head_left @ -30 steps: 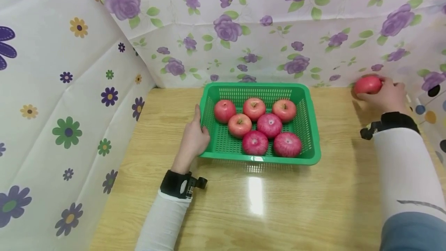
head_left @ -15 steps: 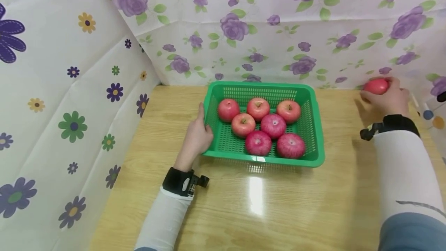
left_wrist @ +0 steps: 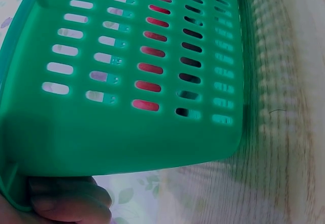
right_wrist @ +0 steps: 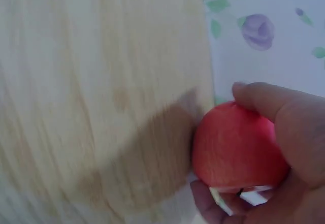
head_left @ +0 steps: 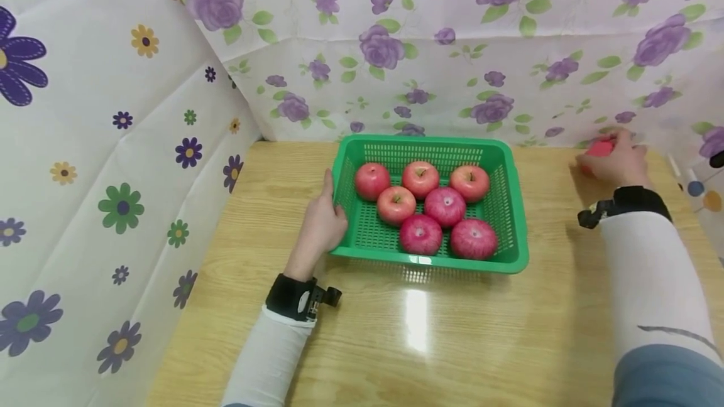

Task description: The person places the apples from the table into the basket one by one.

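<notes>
My left hand (head_left: 323, 225) grips the left rim of a green plastic basket (head_left: 515, 231). In the left wrist view its curled fingers (left_wrist: 76, 201) hook under the basket's rim, beside the slotted wall (left_wrist: 117, 142). Several red and pink apples sit apart or touching inside, such as a striped one (head_left: 474, 238) and one with a stem (head_left: 421, 179). At the table's back right, my right hand (head_left: 622, 161) holds a red apple (right_wrist: 238, 148), thumb on one side and fingers on the other. The hand covers much of that apple in the head view.
The basket stands on a wood-grain table (head_left: 362, 344). A white cloth with purple roses (head_left: 441, 93) hangs along the back edge, close behind the right hand. Another flowered cloth (head_left: 141, 206) covers the left side, and a dotted one (head_left: 701, 187) is at the right.
The right hand has shifted slightly left with the apple, which now shows less in the head view. The head view has moved a little. The left hand stays at the basket's rim.
</notes>
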Demonstrator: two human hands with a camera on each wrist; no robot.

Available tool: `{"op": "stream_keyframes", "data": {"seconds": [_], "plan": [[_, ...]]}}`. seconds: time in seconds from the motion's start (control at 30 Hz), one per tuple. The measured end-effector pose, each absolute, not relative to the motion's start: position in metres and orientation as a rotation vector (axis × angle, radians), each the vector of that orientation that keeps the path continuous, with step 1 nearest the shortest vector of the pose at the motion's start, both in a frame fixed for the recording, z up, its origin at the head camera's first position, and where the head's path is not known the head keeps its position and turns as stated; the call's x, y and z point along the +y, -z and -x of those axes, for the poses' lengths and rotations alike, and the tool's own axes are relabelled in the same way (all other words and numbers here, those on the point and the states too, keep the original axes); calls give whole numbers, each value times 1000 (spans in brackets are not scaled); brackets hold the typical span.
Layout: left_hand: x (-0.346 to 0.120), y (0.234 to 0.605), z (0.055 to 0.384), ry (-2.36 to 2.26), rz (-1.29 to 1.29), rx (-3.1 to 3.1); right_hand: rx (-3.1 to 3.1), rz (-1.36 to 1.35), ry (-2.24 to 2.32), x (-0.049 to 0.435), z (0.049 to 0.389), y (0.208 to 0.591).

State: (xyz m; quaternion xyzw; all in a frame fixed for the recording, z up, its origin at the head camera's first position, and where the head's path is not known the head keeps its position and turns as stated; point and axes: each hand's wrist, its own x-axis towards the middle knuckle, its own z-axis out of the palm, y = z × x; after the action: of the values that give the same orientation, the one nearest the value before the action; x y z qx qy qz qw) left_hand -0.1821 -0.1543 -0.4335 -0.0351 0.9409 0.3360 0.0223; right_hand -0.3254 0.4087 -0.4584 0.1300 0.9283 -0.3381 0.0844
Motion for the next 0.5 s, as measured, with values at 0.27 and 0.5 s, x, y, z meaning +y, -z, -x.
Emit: {"op": "stream_keyframes", "data": {"seconds": [0.27,0.5], "plan": [[-154,434,181,-1055,96,2908,2696,-188,1119,410,313,463],[-155,436,183,-1065,86,2906,2730,-277,1301,397,284,422]]}}
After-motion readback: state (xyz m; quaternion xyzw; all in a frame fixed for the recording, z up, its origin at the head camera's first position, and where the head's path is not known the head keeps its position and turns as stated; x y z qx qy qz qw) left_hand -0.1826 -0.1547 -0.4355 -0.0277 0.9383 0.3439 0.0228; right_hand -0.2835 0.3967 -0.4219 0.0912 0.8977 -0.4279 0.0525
